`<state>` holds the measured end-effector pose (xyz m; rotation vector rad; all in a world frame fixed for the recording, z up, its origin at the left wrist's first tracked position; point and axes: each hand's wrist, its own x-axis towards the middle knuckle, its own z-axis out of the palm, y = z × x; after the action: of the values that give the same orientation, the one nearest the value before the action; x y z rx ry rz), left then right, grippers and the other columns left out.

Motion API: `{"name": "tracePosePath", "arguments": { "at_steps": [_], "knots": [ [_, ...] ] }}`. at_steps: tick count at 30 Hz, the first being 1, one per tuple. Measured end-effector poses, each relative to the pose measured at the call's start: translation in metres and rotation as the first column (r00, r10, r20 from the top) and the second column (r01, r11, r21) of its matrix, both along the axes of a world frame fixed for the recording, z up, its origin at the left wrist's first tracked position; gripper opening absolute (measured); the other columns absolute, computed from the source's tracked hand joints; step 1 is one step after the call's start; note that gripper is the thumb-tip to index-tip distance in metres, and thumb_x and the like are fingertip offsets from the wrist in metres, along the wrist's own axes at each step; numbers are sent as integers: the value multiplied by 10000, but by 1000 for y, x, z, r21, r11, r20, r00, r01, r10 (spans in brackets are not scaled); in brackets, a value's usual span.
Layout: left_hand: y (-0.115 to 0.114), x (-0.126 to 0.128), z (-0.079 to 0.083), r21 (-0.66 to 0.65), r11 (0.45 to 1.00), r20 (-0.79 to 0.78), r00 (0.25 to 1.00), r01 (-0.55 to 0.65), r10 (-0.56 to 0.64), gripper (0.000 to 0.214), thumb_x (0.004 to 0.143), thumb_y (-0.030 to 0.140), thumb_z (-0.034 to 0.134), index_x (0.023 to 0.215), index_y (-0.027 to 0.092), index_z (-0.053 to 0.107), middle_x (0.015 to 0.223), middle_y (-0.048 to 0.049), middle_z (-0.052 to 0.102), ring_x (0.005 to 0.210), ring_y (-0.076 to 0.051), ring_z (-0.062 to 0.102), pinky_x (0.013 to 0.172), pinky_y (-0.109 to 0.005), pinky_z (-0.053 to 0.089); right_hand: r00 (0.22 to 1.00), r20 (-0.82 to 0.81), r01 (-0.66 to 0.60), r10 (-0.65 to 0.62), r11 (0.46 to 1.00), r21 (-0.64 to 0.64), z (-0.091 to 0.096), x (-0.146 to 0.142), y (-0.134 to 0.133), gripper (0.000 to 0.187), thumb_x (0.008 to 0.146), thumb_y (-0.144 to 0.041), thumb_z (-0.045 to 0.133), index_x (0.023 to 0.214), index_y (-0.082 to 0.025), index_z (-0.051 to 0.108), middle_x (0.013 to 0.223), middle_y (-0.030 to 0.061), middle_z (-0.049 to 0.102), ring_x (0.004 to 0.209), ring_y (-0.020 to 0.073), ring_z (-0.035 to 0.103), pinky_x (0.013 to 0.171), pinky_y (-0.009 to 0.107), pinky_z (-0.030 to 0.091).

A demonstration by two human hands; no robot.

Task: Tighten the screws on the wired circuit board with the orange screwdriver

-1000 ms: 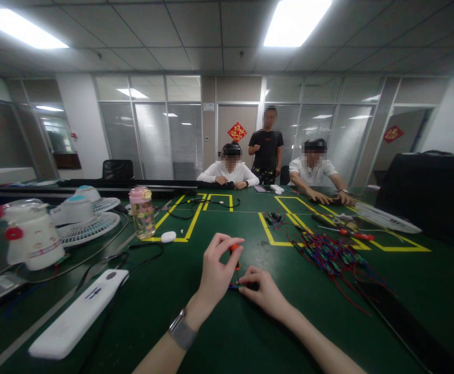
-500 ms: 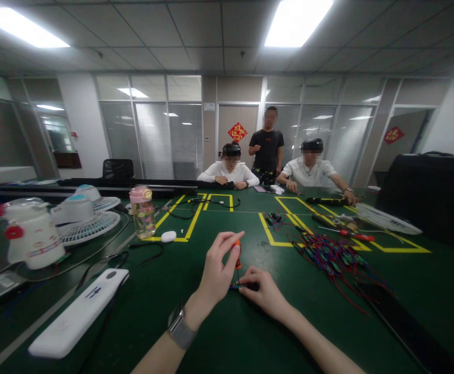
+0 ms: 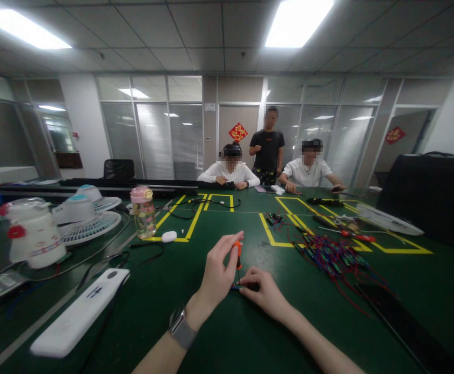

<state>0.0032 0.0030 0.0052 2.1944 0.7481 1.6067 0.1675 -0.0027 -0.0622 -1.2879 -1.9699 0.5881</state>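
Note:
My left hand [image 3: 218, 271], with a watch on its wrist, pinches the orange handle of a small screwdriver [image 3: 237, 254] held upright, its tip down at a small dark part with blue and red wires [image 3: 244, 286] on the green table [image 3: 196, 322]. My right hand [image 3: 265, 294] rests on the table with its fingers closed on that small part, holding it down just right of the screwdriver tip. The part is mostly hidden by my fingers.
A heap of red and blue wired parts [image 3: 330, 257] lies to the right, beside a red screwdriver [image 3: 357, 236]. At left are a white flat device [image 3: 81, 311], white fans [image 3: 77, 218], a pink-capped bottle [image 3: 143, 212] and black cables. Three people [image 3: 268, 156] are at the far edge.
My left fingers have turned on the screwdriver handle, which now stands more upright. My right hand stays put. The seated person at the far right has drawn their arms back.

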Motion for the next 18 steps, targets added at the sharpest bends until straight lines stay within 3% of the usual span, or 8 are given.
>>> {"name": "tracePosePath", "arguments": {
  "at_steps": [4,8,10,15,18],
  "knots": [
    [0,1,0,13,995,5,995,-102,102,212,905,215,578,1090,204,680,936,-41,582,848,-159,607,760,-266,507,1000,-8,-5,5,1000,8,-1,1,0,181,768,-117,648,847,-187,794,808,42,638,755,166,588,712,255,445],
    [0,-2,0,-63,997,-24,998,-51,50,347,979,216,419,1294,233,565,1105,-70,570,953,-165,610,827,-287,510,1000,-2,-2,2,1000,1,-2,1,1,185,762,-104,642,837,-182,792,803,40,632,737,161,583,694,250,444],
    [2,-2,1,-59,998,-3,1000,-13,13,360,986,191,389,1308,228,547,1164,-73,588,1042,-173,597,910,-309,484,1000,-5,-4,4,1000,-7,-2,1,1,183,764,-106,638,835,-181,790,815,42,635,739,160,585,700,252,449],
    [4,-2,0,-19,995,31,995,-95,95,222,901,204,580,1104,210,668,937,-38,602,870,-167,605,795,-284,493,1000,-11,2,-2,1000,3,-2,0,1,168,764,-114,644,824,-176,788,806,44,635,746,166,585,707,258,448],
    [2,-2,0,-43,993,25,994,-107,109,198,900,229,584,1071,213,682,948,-41,567,858,-165,597,782,-283,495,1000,-8,1,-1,1000,-2,0,-1,0,160,769,-123,647,818,-174,789,802,44,630,746,166,583,704,258,443]
  ]
}}
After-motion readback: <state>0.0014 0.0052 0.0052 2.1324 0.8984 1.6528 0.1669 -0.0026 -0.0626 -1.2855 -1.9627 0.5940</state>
